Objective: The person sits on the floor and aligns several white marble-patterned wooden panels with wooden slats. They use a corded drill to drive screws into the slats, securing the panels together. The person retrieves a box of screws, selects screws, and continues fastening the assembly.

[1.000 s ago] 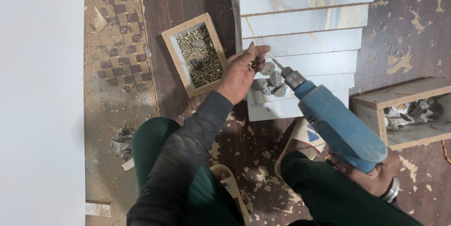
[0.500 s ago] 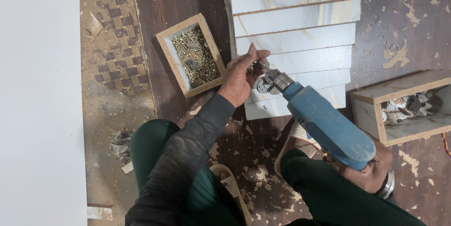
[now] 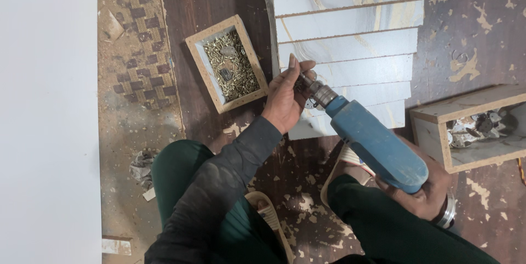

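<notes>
The blue drill [image 3: 378, 146], scuffed and dusty, has a grey metal chuck. The left hand's [image 3: 285, 99] fingers pinch its tip; the right hand [image 3: 422, 192] wraps the rear grip. Beyond the fingertips lie stepped white boards [image 3: 350, 44]; left of them, a wooden box of screws [image 3: 227, 64].

Dusty dark wooden floor [image 3: 213, 12], white board [image 3: 46, 116] alongside.
</notes>
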